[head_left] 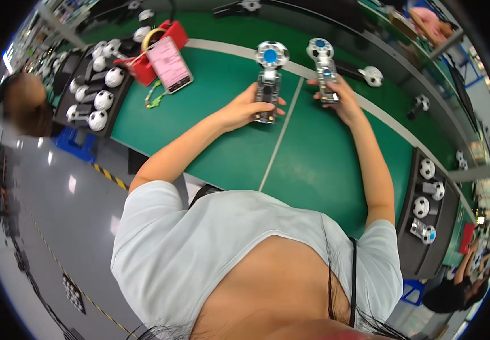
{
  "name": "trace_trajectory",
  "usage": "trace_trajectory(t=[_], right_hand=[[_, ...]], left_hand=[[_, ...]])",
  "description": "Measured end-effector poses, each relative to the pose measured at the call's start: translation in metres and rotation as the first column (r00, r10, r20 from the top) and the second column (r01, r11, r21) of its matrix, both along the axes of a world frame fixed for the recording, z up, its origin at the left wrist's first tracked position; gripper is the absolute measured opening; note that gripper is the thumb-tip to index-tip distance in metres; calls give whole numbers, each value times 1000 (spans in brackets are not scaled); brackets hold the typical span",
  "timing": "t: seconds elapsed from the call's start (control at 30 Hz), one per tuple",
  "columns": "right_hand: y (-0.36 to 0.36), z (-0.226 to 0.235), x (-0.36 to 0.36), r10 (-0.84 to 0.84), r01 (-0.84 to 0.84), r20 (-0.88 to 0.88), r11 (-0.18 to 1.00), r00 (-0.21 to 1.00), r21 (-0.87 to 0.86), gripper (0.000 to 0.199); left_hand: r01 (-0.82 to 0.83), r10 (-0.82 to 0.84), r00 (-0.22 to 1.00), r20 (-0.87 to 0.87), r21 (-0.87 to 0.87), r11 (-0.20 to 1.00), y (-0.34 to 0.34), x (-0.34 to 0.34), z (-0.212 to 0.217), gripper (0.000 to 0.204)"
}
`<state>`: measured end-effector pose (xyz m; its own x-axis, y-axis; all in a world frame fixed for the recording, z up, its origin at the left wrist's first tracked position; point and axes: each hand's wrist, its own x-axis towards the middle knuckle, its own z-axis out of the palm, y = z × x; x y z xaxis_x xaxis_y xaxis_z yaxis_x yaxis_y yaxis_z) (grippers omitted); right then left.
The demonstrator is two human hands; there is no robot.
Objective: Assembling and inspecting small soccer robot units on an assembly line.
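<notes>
Two held devices (268, 85) (325, 69) point ball-end away, long axes converging slightly.

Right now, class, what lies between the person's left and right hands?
In the head view, a thin pale line on the green tabletop lies between the left hand and right hand.

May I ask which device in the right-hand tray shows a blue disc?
The device lowest in the picture; the other three in that tray show no blue.
</notes>
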<state>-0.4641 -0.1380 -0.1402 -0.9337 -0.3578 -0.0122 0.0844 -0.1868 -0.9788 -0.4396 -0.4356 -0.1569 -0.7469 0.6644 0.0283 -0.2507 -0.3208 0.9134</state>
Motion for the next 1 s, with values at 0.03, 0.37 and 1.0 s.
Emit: trace_trajectory(t=[0.03, 0.37, 1.0], right_hand=[[0, 2, -8, -82, 83, -22, 996, 996, 31, 47], [37, -7, -158, -518, 560, -218, 736, 827, 380, 45], [-120, 162, 33, 208, -450, -787, 888, 580, -97, 22]], left_hand=[[-6, 6, 1000, -12, 11, 1000, -2, 0, 0, 55], [150, -153, 988, 18, 127, 980, 7, 15, -21, 45], [148, -172, 971, 165, 148, 978, 4, 3, -28, 43]])
